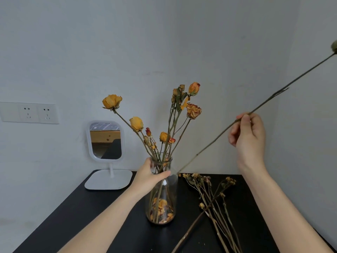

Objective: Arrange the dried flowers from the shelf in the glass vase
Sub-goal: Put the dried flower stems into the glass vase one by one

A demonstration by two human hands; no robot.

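The left hand wraps the neck of the glass vase, steadying it on the worktop. Up and to its right, the right hand pinches a long dried stem between thumb and fingertips, about midway along. The cut end hangs just beside the left hand's fingers, outside the rim. We judge the stem light, stiff and brittle, its head apt to shed, so a gentle pinch on bare stalk suits it. More dried flowers lie below the right hand.

Black table, perhaps shelf: vase, mirror, loose stems.
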